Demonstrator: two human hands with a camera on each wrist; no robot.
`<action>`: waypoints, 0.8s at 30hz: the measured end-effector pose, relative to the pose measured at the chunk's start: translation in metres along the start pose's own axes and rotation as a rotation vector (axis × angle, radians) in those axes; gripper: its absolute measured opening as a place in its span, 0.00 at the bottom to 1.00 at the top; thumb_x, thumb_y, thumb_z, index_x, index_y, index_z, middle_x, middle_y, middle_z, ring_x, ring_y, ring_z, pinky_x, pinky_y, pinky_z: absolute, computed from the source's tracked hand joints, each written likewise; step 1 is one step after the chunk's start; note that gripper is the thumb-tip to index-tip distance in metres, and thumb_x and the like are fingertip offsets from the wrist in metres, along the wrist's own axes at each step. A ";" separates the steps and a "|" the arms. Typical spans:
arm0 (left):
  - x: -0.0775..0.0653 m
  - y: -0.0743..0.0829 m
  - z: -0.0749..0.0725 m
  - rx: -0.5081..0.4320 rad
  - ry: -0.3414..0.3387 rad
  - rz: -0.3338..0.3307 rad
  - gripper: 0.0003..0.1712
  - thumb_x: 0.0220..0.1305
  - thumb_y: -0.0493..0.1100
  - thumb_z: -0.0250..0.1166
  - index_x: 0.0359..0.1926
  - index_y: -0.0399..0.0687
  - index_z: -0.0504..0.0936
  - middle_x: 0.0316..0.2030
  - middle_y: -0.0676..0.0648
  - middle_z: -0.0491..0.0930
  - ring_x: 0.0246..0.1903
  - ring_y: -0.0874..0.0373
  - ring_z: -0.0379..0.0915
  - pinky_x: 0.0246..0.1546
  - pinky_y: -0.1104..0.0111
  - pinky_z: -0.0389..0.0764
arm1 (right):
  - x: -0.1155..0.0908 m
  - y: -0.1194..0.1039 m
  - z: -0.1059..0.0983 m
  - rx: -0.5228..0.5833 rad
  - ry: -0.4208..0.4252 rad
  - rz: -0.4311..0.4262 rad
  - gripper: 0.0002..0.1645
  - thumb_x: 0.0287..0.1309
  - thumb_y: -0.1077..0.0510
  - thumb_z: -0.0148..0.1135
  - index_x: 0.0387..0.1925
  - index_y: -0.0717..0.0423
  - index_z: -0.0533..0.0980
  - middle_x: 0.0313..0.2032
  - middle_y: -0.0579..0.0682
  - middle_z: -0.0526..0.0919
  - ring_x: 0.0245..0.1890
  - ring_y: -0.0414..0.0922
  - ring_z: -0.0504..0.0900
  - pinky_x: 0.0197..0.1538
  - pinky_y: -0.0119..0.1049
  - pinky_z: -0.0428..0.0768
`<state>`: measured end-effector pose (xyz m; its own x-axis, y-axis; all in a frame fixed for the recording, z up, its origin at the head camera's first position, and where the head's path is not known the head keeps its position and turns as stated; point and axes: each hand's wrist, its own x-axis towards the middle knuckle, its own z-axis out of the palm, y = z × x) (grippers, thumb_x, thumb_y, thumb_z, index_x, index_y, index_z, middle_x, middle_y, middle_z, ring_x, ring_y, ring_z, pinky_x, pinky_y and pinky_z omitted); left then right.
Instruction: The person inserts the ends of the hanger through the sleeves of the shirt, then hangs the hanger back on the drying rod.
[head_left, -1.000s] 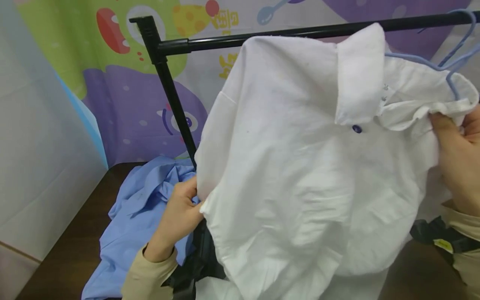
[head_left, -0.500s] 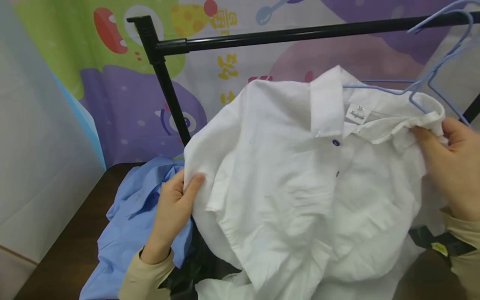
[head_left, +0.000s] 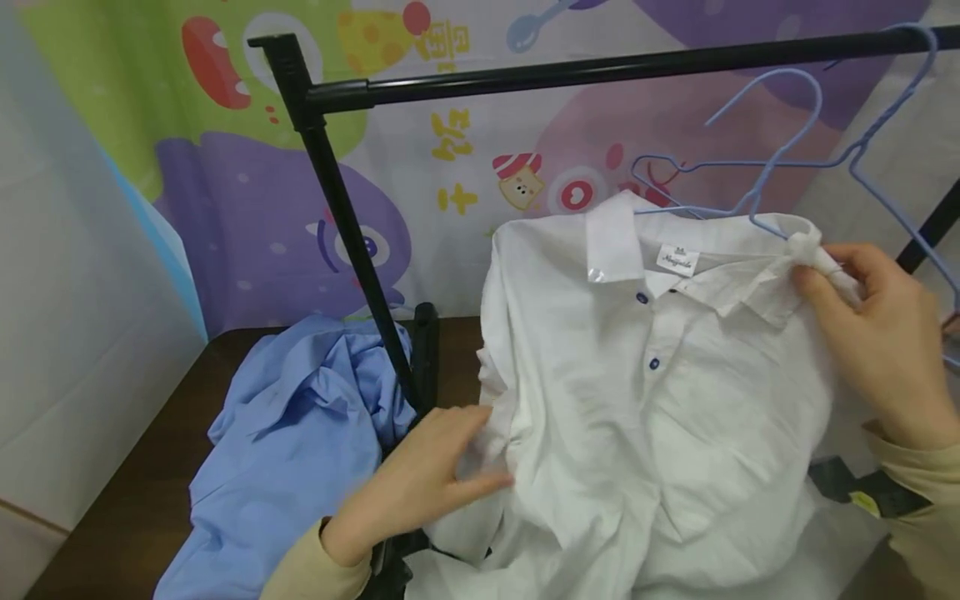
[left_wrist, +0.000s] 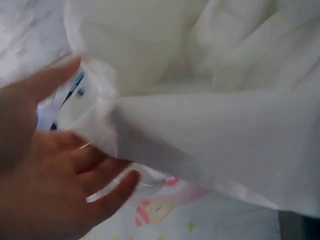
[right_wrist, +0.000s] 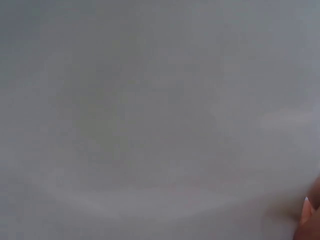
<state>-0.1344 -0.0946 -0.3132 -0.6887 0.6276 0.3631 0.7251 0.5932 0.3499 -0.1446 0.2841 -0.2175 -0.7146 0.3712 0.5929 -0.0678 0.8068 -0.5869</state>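
Fitting a white cloth shirt with blue buttons (head_left: 600, 400) onto a blue wire hanger (head_left: 789, 72) seems underway below the black tubular rail (head_left: 562, 75); the right hand (head_left: 877, 342) is pinching bunched shirt cloth, while the left hand (head_left: 423, 479), fingers loosely extended, is reaching beside it, contact unclear. Evening both sides is probably coming next.

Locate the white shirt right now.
In the head view, the white shirt is mostly right of centre, below the black rail and right of the blue garment, with the right hand gripping it near the collar.
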 end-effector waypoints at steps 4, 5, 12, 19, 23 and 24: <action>-0.011 0.005 0.017 0.165 -0.267 0.066 0.52 0.43 0.78 0.54 0.58 0.45 0.64 0.52 0.49 0.69 0.52 0.56 0.66 0.53 0.59 0.68 | -0.003 -0.002 0.003 -0.021 0.065 -0.018 0.18 0.55 0.51 0.59 0.43 0.58 0.77 0.40 0.54 0.79 0.28 0.20 0.60 0.33 0.26 0.59; -0.013 0.007 0.021 0.190 -0.341 0.051 0.57 0.40 0.79 0.55 0.61 0.43 0.61 0.56 0.47 0.67 0.56 0.54 0.63 0.54 0.57 0.67 | -0.003 -0.003 0.004 -0.018 0.084 -0.030 0.18 0.54 0.52 0.59 0.43 0.59 0.77 0.40 0.56 0.79 0.28 0.19 0.60 0.33 0.26 0.58; -0.019 0.021 0.049 0.355 -0.600 -0.131 0.65 0.31 0.73 0.68 0.65 0.43 0.55 0.63 0.44 0.59 0.54 0.50 0.66 0.47 0.57 0.71 | -0.007 -0.003 0.009 0.031 0.167 -0.142 0.15 0.53 0.56 0.61 0.40 0.62 0.78 0.39 0.63 0.81 0.32 0.13 0.62 0.37 0.17 0.57; -0.019 0.025 0.073 0.430 -0.449 0.017 0.44 0.41 0.58 0.70 0.55 0.41 0.65 0.38 0.51 0.71 0.26 0.61 0.70 0.19 0.71 0.68 | -0.010 0.000 0.010 0.062 0.151 -0.217 0.15 0.52 0.57 0.62 0.39 0.63 0.78 0.31 0.17 0.74 0.30 0.13 0.61 0.35 0.16 0.56; -0.016 0.028 0.079 0.407 -0.466 0.002 0.35 0.46 0.52 0.68 0.53 0.42 0.67 0.35 0.51 0.72 0.25 0.61 0.70 0.18 0.71 0.68 | -0.011 0.001 0.011 0.064 0.125 -0.240 0.14 0.51 0.58 0.62 0.38 0.64 0.78 0.28 0.06 0.61 0.30 0.13 0.61 0.34 0.17 0.57; -0.016 0.029 0.079 0.403 -0.469 0.000 0.35 0.46 0.52 0.68 0.53 0.42 0.67 0.34 0.51 0.72 0.25 0.61 0.70 0.17 0.71 0.68 | -0.011 0.001 0.011 0.062 0.121 -0.242 0.14 0.51 0.57 0.62 0.38 0.64 0.78 0.28 0.06 0.61 0.30 0.13 0.61 0.34 0.18 0.57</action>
<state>-0.1025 -0.0476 -0.3774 -0.6795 0.7285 -0.0871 0.7329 0.6793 -0.0370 -0.1446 0.2756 -0.2310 -0.5842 0.2264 0.7794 -0.2712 0.8506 -0.4504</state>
